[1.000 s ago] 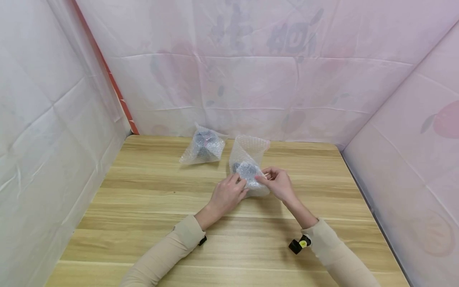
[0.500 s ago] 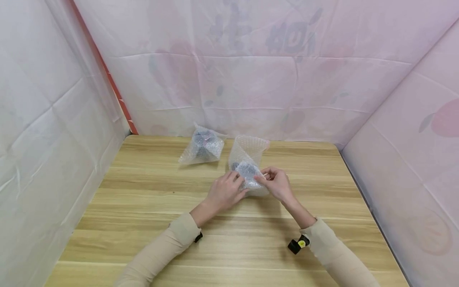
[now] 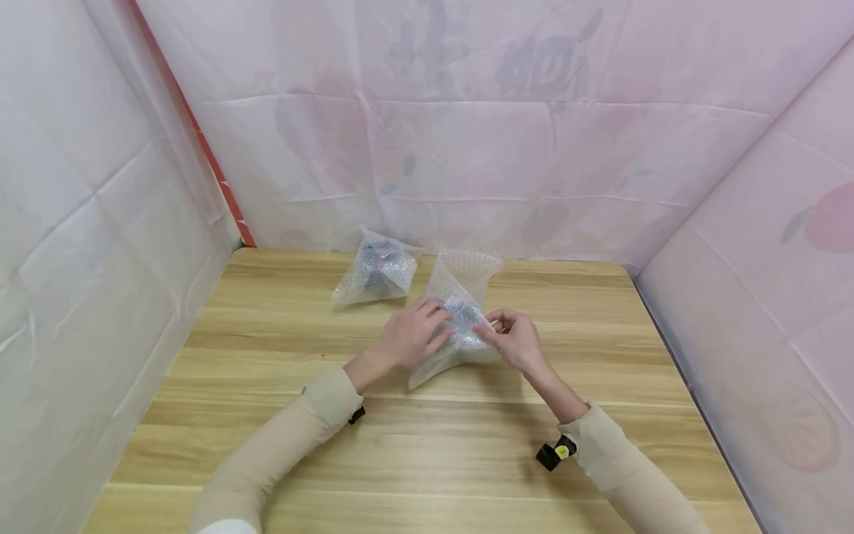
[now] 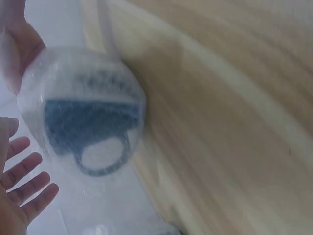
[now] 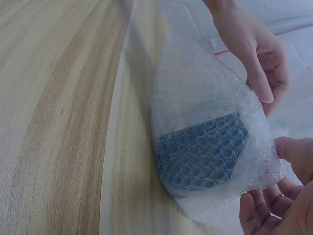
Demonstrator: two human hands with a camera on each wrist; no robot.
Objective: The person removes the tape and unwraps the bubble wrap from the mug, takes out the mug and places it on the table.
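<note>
A dark blue mug [image 4: 93, 122], its handle showing in the left wrist view, is wrapped in bubble wrap [image 5: 195, 83] on the table. My right hand [image 3: 517, 340] pinches the right edge of the wrap between thumb and fingers. My left hand [image 3: 414, 332] is at the left side of the bundle with its fingers extended; in the left wrist view the fingers [image 4: 32, 186] are spread and hold nothing. A long end of the wrap lies out behind the mug, and a loose corner points toward the near left.
A second bubble-wrapped bundle [image 3: 382, 268] with something dark inside stands to the left, near the back edge of the wooden table [image 3: 267, 415]. Pale printed cloth [image 3: 467, 148] hangs behind the table and along both sides.
My left hand has let go of the wrap and shifted left and slightly away from me, and the near-left corner of the wrap now spreads out. The right hand keeps its place.
</note>
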